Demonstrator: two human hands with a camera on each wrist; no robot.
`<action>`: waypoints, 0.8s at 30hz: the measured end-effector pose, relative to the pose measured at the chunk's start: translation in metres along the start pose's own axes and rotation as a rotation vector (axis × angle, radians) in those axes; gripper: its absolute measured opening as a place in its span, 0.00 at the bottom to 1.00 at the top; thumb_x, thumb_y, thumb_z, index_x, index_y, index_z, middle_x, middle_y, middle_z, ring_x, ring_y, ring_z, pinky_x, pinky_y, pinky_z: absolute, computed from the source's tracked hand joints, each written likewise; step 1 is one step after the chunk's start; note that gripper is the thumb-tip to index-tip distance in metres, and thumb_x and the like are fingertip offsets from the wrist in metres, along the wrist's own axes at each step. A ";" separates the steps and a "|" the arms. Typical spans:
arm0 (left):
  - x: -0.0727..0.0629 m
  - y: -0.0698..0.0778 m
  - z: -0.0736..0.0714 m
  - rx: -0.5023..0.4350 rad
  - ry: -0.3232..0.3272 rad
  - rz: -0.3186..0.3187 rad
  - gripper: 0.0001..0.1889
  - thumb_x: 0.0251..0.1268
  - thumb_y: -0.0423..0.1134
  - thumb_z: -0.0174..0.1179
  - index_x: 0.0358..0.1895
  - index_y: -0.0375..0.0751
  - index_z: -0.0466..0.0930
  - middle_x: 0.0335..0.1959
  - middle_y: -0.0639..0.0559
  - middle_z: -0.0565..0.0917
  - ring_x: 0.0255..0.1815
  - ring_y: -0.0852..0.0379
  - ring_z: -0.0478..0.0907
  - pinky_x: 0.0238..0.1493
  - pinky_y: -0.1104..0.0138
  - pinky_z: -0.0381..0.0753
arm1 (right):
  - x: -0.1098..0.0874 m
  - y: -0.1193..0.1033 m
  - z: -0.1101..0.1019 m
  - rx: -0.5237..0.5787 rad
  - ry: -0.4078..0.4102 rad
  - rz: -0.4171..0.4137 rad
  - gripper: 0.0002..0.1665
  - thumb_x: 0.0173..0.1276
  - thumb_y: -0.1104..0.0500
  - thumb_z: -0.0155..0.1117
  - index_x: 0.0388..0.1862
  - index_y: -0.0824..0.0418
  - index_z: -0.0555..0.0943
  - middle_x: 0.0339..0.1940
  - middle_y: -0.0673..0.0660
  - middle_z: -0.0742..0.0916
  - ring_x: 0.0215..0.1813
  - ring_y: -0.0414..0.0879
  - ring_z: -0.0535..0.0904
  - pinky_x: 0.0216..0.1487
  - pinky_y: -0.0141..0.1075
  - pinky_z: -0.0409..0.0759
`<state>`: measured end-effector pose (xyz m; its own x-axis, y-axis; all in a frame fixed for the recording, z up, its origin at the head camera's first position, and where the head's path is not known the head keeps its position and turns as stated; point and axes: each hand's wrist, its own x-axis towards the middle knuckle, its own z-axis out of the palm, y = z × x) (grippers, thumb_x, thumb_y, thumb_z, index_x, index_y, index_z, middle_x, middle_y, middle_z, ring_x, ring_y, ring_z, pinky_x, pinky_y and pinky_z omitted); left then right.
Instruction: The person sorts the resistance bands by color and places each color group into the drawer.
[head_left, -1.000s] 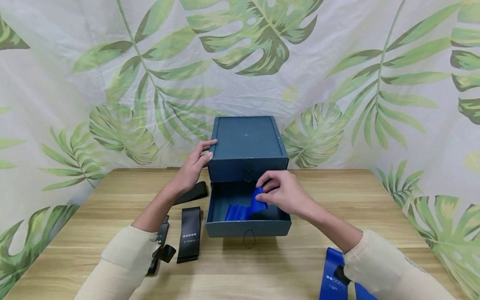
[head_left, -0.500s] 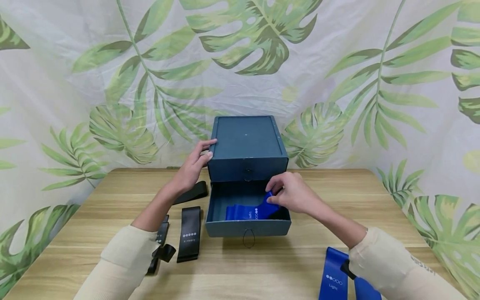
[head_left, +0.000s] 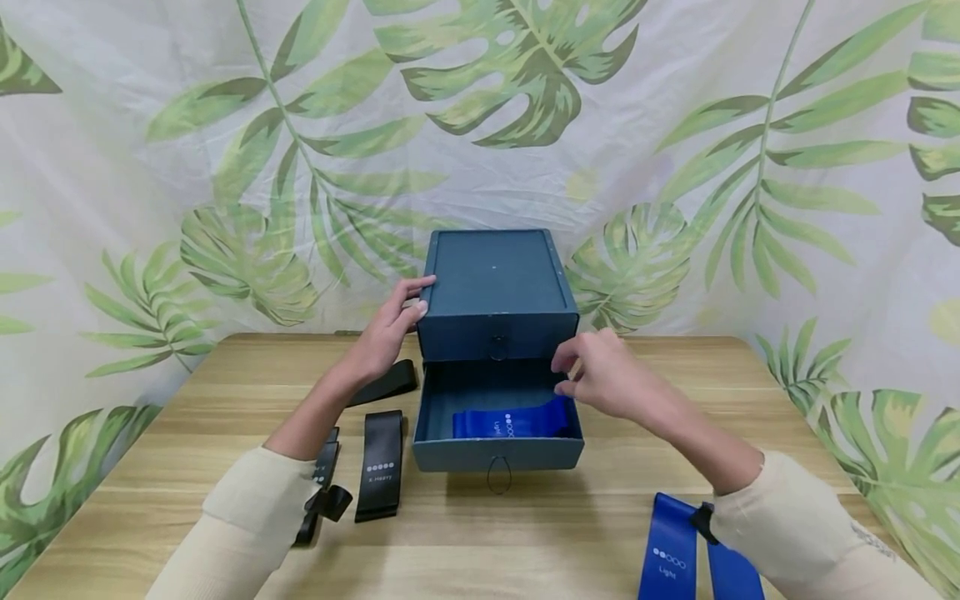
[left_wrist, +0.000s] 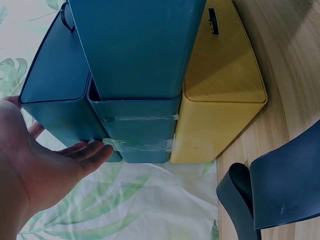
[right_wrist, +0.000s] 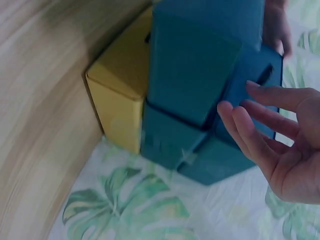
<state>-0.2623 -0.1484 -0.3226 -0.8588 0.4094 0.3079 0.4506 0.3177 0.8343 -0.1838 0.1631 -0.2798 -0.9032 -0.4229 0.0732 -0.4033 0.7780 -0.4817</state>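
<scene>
A blue drawer box (head_left: 491, 271) stands at the back of the table with its middle drawer (head_left: 453, 456) pulled out. Inside that drawer a blue resistance band (head_left: 480, 423) marked "Light" lies flat. My left hand (head_left: 384, 333) rests against the box's upper left side; in the left wrist view its fingers (left_wrist: 92, 155) lie along the wall. Over the drawer's right edge hovers my right hand (head_left: 611, 375), loosely bent and holding nothing, just above the band's right end. The right wrist view shows its fingers (right_wrist: 245, 127) spread apart from the box.
Several black resistance bands (head_left: 380, 467) lie left of the drawer. More blue bands (head_left: 667, 550) lie at the front right, partly under my right sleeve. A yellow bottom drawer (left_wrist: 225, 75) sits below the open one. A leaf-print cloth (head_left: 675, 167) hangs behind.
My right hand has laid the blue band's end down in the drawer, let go of it, and moved up and right. The left hand has stayed on the box.
</scene>
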 end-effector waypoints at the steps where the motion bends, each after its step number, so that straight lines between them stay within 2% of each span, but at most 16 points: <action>1: 0.000 0.000 0.000 -0.002 -0.002 0.000 0.28 0.87 0.44 0.37 0.81 0.39 0.54 0.80 0.36 0.55 0.80 0.35 0.54 0.74 0.35 0.58 | -0.002 0.003 -0.004 0.010 0.006 -0.007 0.07 0.64 0.69 0.74 0.41 0.68 0.88 0.36 0.59 0.90 0.36 0.49 0.89 0.38 0.41 0.88; 5: 0.000 0.001 -0.001 -0.004 -0.006 -0.001 0.28 0.87 0.44 0.37 0.82 0.38 0.53 0.81 0.36 0.55 0.80 0.35 0.53 0.75 0.35 0.57 | -0.010 0.021 -0.016 0.065 -0.003 -0.029 0.03 0.66 0.67 0.74 0.38 0.67 0.89 0.32 0.55 0.89 0.33 0.48 0.88 0.35 0.40 0.87; 9: -0.001 0.001 -0.001 -0.005 -0.007 0.001 0.28 0.87 0.44 0.37 0.82 0.39 0.53 0.81 0.36 0.55 0.80 0.35 0.53 0.75 0.35 0.57 | -0.022 0.047 -0.020 0.113 -0.091 -0.053 0.03 0.67 0.66 0.73 0.38 0.65 0.88 0.32 0.52 0.89 0.33 0.46 0.87 0.30 0.35 0.84; 12: -0.001 0.000 0.000 -0.005 -0.004 0.001 0.28 0.87 0.44 0.37 0.82 0.39 0.53 0.80 0.36 0.55 0.80 0.34 0.54 0.75 0.35 0.57 | -0.032 0.072 -0.013 0.114 -0.175 -0.096 0.02 0.66 0.68 0.72 0.36 0.63 0.87 0.31 0.50 0.89 0.33 0.42 0.84 0.29 0.34 0.83; 18: -0.001 0.000 0.000 -0.005 0.000 0.005 0.28 0.87 0.44 0.37 0.81 0.39 0.54 0.80 0.36 0.55 0.79 0.34 0.56 0.74 0.35 0.58 | -0.051 0.120 0.008 0.084 -0.300 -0.108 0.06 0.60 0.71 0.72 0.31 0.62 0.85 0.28 0.46 0.86 0.31 0.35 0.79 0.32 0.32 0.80; 24: -0.001 0.000 0.001 -0.013 0.004 0.005 0.28 0.86 0.44 0.37 0.81 0.38 0.54 0.80 0.36 0.56 0.79 0.33 0.56 0.74 0.35 0.58 | -0.066 0.141 0.020 0.151 -0.398 -0.089 0.08 0.57 0.75 0.69 0.28 0.62 0.84 0.26 0.46 0.85 0.27 0.34 0.77 0.28 0.31 0.79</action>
<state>-0.2615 -0.1480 -0.3229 -0.8575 0.4078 0.3137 0.4516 0.3044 0.8387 -0.1781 0.2913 -0.3700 -0.7268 -0.6544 -0.2085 -0.4239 0.6662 -0.6135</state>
